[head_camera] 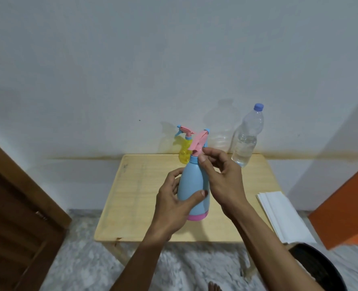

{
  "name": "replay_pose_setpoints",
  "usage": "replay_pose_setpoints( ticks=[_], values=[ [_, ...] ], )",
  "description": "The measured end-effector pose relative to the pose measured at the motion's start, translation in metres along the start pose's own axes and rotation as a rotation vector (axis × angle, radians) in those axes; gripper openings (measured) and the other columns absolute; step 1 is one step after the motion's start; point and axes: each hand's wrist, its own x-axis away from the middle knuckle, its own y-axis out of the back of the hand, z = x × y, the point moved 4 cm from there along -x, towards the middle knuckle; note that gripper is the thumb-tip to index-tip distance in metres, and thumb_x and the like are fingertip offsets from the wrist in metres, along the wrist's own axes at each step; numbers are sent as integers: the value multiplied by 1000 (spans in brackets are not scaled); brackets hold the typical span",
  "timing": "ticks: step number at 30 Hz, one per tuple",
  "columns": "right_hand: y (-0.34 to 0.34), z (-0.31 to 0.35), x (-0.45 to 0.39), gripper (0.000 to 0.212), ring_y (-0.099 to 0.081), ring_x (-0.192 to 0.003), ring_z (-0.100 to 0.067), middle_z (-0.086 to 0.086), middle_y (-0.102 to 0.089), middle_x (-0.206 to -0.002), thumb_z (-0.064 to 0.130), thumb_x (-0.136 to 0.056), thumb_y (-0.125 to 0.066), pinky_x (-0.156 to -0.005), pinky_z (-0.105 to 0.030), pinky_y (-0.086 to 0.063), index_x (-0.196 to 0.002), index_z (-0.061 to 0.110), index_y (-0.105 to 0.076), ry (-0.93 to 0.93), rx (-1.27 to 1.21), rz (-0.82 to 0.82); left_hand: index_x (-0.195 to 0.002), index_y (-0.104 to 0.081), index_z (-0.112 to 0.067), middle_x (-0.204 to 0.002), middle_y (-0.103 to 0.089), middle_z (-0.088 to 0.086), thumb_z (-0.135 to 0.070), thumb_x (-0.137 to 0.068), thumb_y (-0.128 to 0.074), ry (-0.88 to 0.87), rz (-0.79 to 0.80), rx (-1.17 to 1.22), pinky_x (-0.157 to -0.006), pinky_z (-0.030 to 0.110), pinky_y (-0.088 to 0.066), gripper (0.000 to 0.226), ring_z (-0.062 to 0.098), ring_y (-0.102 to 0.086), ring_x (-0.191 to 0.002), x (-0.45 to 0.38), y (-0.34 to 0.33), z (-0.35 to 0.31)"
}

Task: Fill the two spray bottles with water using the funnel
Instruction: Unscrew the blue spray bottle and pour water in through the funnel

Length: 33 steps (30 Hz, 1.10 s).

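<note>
Blue spray bottle point(191, 185) held up over the middle of the wooden desk point(132, 206), pink base lifted clear of the surface as far as I can judge. Left hand point(174, 206) wraps the body, thumb across the front: that grip is clenched round the bottle. Right hand point(222, 177) is at the neck, fingertips pinching the pink collar under the spray head point(262, 141); grasping the cap, likely to unscrew it.

Yellow spray bottle point(184, 152) stands behind, toward the back edge of the desk, head on. Clear water bottle point(247, 139) with blue cap stands at the back right corner, partly filled, cap on. White paper sheets point(283, 215) lie at the right edge, overhanging. No funnel seen in this view.

Judgement: early stage, neither spray bottle open yet.

Risks from here:
- Bottle held off the surface while twisting; if the left grip slips on the smooth plastic, it drops or knocks the yellow one just behind
- Spray head comes free with a dip tube attached, probably; pulled out at an angle it could snag
- Right elbow or forearm swinging back could catch the water bottle or sweep the paper off the edge
- Funnel not in sight, so pouring may be delayed or spill without it
</note>
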Motion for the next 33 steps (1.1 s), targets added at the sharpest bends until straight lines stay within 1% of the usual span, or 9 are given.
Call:
replay_pose_setpoints(
  ticks=[3, 6, 11, 16, 20, 24, 27, 29, 33],
  values=[
    [-1, 1, 1, 19, -66, -96, -1, 14, -74, -98, 36, -89, -76, -84, -36, -57, -105, 26, -73, 40, 111, -20, -124, -55, -44, -120, -67, -11, -36, -67, -92, -14, -20, -33, -81, 34, -62, 68, 8, -67, -108, -1, -1, 2],
    [0, 2, 0, 29, -64, -94, -2, 17, -73, -94, 42, -77, -85, -81, -34, -57, -100, 30, -73, 35, 195, -54, -127, -54, -44, -120, -66, -15, -35, -68, -92, -41, -31, -83, -82, 31, -61, 71, 3, -65, -108, 0, -3, 2],
    [1, -1, 2, 28, -66, -95, -4, 12, -73, -96, 36, -85, -79, -84, -43, -57, -110, 24, -73, 37, 249, -61, -122, -55, -43, -117, -64, -20, -30, -69, -92, -34, -55, -115, -83, 31, -60, 66, -3, -63, -105, 1, -4, 6],
    [1, -7, 12, 31, -63, -90, -2, 13, -72, -94, 39, -79, -84, -77, -32, -57, -103, 24, -73, 20, 279, -108, -124, -53, -40, -117, -62, -22, -25, -72, -91, -35, -48, -136, -82, 25, -59, 66, -9, -60, -103, 7, -5, 14],
    [0, -7, 11, 24, -65, -92, -8, 8, -73, -94, 37, -86, -78, -78, -39, -57, -104, 22, -74, 49, 269, -129, -120, -55, -42, -115, -62, -23, -30, -69, -93, -11, -55, -135, -83, 25, -58, 64, -10, -59, -102, 12, -3, 25],
    [1, 7, 3, 18, -65, -88, -6, 7, -73, -91, 30, -89, -77, -77, -25, -53, -104, 21, -74, 81, 158, -167, -121, -55, -40, -119, -62, -21, -29, -69, -93, -11, -72, -125, -85, 25, -57, 65, -9, -58, -103, 12, 6, 34],
    [5, 19, -6, 10, -66, -81, 0, 13, -71, -82, 23, -90, -76, -80, -20, -54, -93, 30, -70, 98, 23, -231, -123, -57, -39, -123, -60, -22, -31, -69, -93, -16, -83, -126, -90, 33, -57, 66, -4, -57, -111, 8, 15, 43],
    [10, 21, -15, 9, -62, -79, -2, 9, -67, -81, 23, -91, -75, -79, -25, -55, -92, 29, -69, 75, -56, -276, -124, -57, -40, -126, -59, -19, -35, -67, -93, -19, -107, -144, -94, 38, -55, 67, 0, -54, -117, 4, 21, 51],
    [26, 18, -37, 7, -58, -83, -10, 2, -66, -90, 25, -94, -72, -72, -31, -56, -101, 22, -70, 33, -151, -376, -126, -58, -39, -126, -59, -18, -39, -67, -90, -19, -164, -173, -96, 45, -53, 68, 5, -54, -119, -10, 33, 68]
  ],
)
